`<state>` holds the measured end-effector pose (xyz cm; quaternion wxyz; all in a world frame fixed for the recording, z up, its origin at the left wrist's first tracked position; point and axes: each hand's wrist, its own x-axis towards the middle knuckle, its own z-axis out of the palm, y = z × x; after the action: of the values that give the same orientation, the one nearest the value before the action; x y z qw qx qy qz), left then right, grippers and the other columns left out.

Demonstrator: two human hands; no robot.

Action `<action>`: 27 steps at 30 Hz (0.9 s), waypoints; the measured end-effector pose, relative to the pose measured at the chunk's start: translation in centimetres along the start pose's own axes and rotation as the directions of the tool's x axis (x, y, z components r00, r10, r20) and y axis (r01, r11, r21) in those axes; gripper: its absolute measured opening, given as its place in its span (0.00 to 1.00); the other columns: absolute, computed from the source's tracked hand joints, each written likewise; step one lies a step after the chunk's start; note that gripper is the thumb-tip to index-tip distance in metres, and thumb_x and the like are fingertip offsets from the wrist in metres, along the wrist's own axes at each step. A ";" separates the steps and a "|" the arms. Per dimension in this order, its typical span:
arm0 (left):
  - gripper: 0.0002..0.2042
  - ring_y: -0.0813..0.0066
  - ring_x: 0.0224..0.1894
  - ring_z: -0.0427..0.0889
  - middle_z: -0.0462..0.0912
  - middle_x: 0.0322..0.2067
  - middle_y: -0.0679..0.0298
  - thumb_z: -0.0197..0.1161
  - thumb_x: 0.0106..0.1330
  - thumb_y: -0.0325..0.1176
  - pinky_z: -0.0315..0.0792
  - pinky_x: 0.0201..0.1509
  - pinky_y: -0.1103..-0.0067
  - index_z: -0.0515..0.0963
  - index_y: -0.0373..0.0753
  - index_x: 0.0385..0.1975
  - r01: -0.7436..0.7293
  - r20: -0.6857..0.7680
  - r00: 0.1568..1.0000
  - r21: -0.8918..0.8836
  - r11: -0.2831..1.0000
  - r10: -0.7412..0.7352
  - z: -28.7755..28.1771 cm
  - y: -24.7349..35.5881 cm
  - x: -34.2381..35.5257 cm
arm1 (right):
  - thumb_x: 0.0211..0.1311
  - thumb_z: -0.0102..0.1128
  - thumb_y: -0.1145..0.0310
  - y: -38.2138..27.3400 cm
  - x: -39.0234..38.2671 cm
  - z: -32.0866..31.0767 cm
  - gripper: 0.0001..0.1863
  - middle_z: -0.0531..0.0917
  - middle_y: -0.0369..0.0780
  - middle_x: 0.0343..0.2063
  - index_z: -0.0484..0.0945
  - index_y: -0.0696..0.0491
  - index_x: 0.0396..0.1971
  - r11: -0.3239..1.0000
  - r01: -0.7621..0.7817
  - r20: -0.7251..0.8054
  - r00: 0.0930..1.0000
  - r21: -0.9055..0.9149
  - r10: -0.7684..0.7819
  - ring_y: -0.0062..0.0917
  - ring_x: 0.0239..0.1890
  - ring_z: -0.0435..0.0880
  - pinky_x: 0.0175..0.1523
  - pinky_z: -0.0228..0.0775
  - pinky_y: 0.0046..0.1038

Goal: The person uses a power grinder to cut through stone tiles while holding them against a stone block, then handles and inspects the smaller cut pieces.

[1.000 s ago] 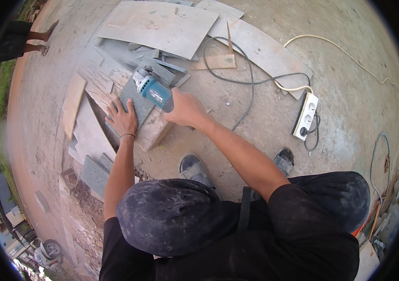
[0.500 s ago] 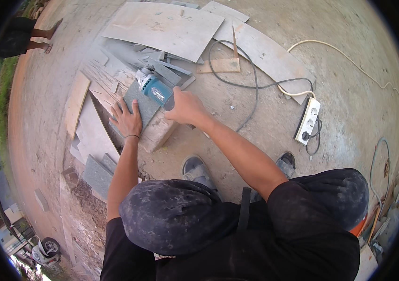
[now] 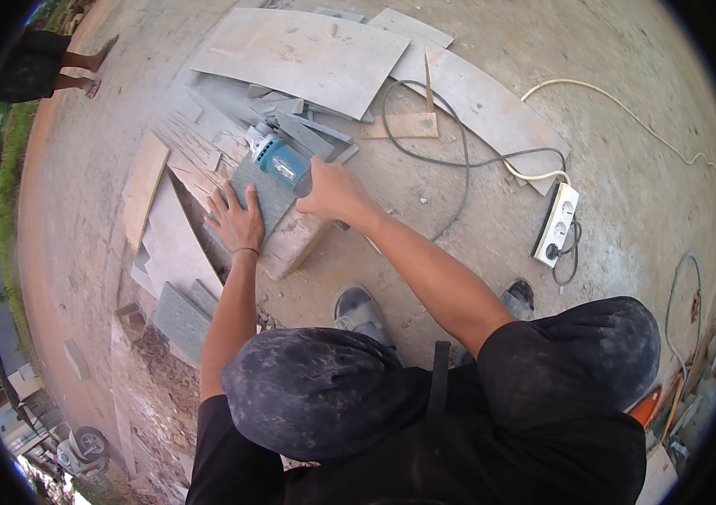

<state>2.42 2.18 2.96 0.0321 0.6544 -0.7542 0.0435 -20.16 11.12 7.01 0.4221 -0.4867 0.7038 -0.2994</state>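
My right hand (image 3: 333, 194) is wrapped round the rear of a teal angle grinder (image 3: 282, 162). Its silver head rests over the far end of a grey stone tile (image 3: 267, 202), and pale dust blows off beyond it. The cutting disc is too blurred to make out. Lying flat with fingers spread, my left hand (image 3: 238, 223) presses on the tile's left part. Under the tile is a dusty block (image 3: 301, 244), its near side showing.
Large pale slabs (image 3: 299, 55) and grey offcuts (image 3: 307, 130) lie beyond the grinder. A black cord loops to a white power strip (image 3: 556, 220) at right. More tiles (image 3: 181, 316) lean at left. A bystander's legs (image 3: 80, 71) show at upper left.
The whole view has shifted slightly, moving the scene a little right and down. Both hands keep their places on the grinder and tile; dust still blows.
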 end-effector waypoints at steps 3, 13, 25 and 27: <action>0.35 0.48 0.76 0.49 0.59 0.71 0.50 0.42 0.74 0.62 0.37 0.77 0.49 0.60 0.44 0.73 0.000 -0.003 1.000 0.006 1.000 0.000 0.0 0.1 0.0 | 0.43 0.69 0.59 -0.1 0.4 0.2 0.32 0.83 0.59 0.39 0.72 0.64 0.46 1.000 0.013 -0.009 1.000 -0.008 -0.013 0.54 0.45 0.83 0.52 0.76 0.45; 0.35 0.48 0.76 0.50 0.59 0.71 0.50 0.43 0.73 0.61 0.37 0.77 0.48 0.60 0.44 0.72 0.006 -0.006 1.000 0.005 1.000 -0.006 0.0 0.1 0.0 | 0.42 0.70 0.58 -0.5 2.1 0.8 0.32 0.83 0.59 0.37 0.72 0.64 0.45 1.000 0.022 -0.027 0.999 -0.018 -0.022 0.55 0.44 0.83 0.51 0.76 0.45; 0.35 0.49 0.76 0.49 0.58 0.71 0.49 0.43 0.74 0.61 0.36 0.77 0.50 0.60 0.44 0.73 0.023 0.014 1.000 0.001 1.000 -0.023 -0.3 0.5 0.0 | 0.41 0.70 0.56 -1.9 4.6 0.8 0.34 0.84 0.57 0.40 0.74 0.63 0.47 0.999 -0.004 0.003 1.000 -0.050 0.004 0.51 0.46 0.84 0.52 0.78 0.42; 0.35 0.49 0.77 0.49 0.58 0.72 0.49 0.43 0.73 0.61 0.36 0.77 0.50 0.59 0.44 0.73 0.026 0.017 1.000 0.002 1.000 -0.026 -0.2 0.3 -0.1 | 0.40 0.70 0.58 -2.5 4.6 0.4 0.34 0.84 0.57 0.41 0.74 0.65 0.47 0.999 -0.021 0.031 0.999 -0.045 0.023 0.51 0.48 0.84 0.53 0.78 0.41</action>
<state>2.08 2.31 3.14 0.0258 0.6644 -0.7460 0.0383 -19.51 5.96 7.49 0.4253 -0.4929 0.7090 -0.2712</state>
